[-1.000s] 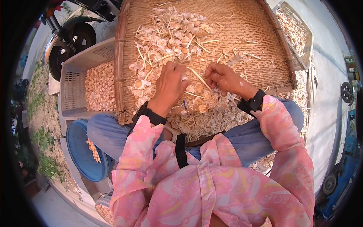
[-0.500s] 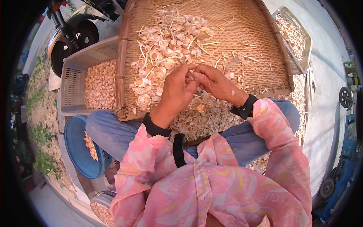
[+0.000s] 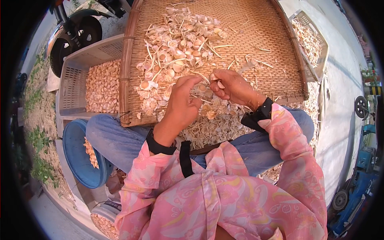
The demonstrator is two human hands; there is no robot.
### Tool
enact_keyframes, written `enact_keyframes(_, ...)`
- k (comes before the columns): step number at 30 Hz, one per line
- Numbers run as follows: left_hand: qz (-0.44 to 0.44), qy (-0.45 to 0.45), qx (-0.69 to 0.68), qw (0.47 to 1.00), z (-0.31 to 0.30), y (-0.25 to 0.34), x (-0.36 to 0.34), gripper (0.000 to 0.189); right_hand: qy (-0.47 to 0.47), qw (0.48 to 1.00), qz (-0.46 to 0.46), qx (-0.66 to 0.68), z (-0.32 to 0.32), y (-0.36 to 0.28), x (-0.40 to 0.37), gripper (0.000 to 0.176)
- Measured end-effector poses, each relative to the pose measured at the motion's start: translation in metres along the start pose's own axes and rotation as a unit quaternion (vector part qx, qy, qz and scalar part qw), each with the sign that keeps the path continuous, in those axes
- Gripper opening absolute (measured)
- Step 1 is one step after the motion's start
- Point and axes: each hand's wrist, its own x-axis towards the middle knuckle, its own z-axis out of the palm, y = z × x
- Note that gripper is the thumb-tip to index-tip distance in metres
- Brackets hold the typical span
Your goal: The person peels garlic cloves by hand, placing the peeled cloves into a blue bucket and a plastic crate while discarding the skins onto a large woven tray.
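Note:
My right hand (image 3: 235, 89) is closed around garlic cloves (image 3: 220, 85); pale cloves show between thumb and fingers. To its left, my left hand (image 3: 183, 105) is curved, with thumb and index finger apart. One thin garlic stalk (image 3: 202, 76) shows by the left index fingertip and another beside the thumb. Both hands are over the near edge of a woven bamboo tray (image 3: 256, 36). Beyond them on the tray lies a heap of garlic pieces, skins and dry stalks (image 3: 180, 40). More skins and stalks (image 3: 216, 130) lie below the hands, between my knees.
Left of the tray stands a plastic crate (image 3: 72, 86) holding many cloves (image 3: 103, 86). Nearer, a blue bucket (image 3: 80, 160) has cloves inside, and a tub of cloves (image 3: 105, 224) sits below it. A crate of stalks and skins (image 3: 307, 40) is at right. A wheeled vehicle (image 3: 78, 34) stands at upper left.
My hands, together before, have moved apart. Cloves now show in my right hand, and the left thumb and index finger have opened, with stalks beside them.

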Motion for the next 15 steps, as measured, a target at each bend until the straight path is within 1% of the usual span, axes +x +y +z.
enact_keyframes(1,-0.083,-0.002,-0.114,0.99,0.0,0.005,-0.005,0.041,0.023,0.999,-0.021,-0.009,0.001,-0.001,0.001,0.027)
enact_keyframes(2,-0.163,-0.003,-0.227,0.96,0.0,0.015,-0.011,0.041,0.044,0.998,-0.043,-0.019,0.002,-0.002,0.003,0.026)
enact_keyframes(3,-0.238,-0.004,-0.336,0.911,-0.001,0.022,-0.012,0.042,0.036,0.996,-0.067,-0.053,0.002,-0.003,0.002,0.024)
enact_keyframes(4,-0.296,-0.01,-0.52,0.801,0.001,0.019,-0.012,0.039,0.023,0.989,-0.098,-0.106,0.014,-0.005,-0.001,0.023)
enact_keyframes(5,-0.338,-0.019,-0.679,0.652,0.004,0.014,-0.012,0.037,0.011,0.979,-0.128,-0.157,0.032,-0.005,-0.006,0.022)
enact_keyframes(6,-0.362,-0.031,-0.804,0.472,0.006,0.011,-0.011,0.036,0.0,0.965,-0.159,-0.206,0.046,-0.005,-0.007,0.021)
enact_keyframes(7,-0.326,0.091,-0.816,0.468,0.011,0.017,-0.009,0.034,-0.009,0.921,-0.264,-0.285,0.051,-0.006,-0.001,0.02)
enact_keyframes(8,-0.337,0.092,-0.821,0.451,0.009,0.009,-0.009,0.033,-0.018,0.859,-0.365,-0.359,0.054,-0.009,0.007,0.02)
enact_keyframes(9,-0.348,0.093,-0.825,0.435,0.004,-0.008,-0.012,0.031,-0.026,0.781,-0.458,-0.424,0.054,-0.011,0.015,0.019)
enact_keyframes(10,-0.359,0.096,-0.829,0.418,-0.008,-0.018,-0.012,0.03,0.033,0.775,-0.437,-0.456,0.044,-0.014,0.027,0.02)
enact_keyframes(12,-0.34,0.146,-0.783,0.499,-0.049,-0.028,-0.009,0.027,0.151,0.752,-0.386,-0.513,0.013,-0.015,0.057,0.02)
enact_keyframes(13,-0.292,0.17,-0.765,0.549,-0.074,-0.039,-0.008,0.024,0.145,0.748,-0.336,-0.554,0.005,-0.015,0.063,0.021)
enact_keyframes(14,-0.253,0.168,-0.694,0.653,-0.102,-0.059,-0.013,0.023,0.138,0.74,-0.286,-0.593,-0.002,-0.015,0.069,0.021)
enact_keyframes(15,-0.302,0.243,-0.527,0.757,-0.122,-0.045,-0.006,0.025,0.132,0.73,-0.234,-0.628,-0.006,-0.015,0.071,0.022)
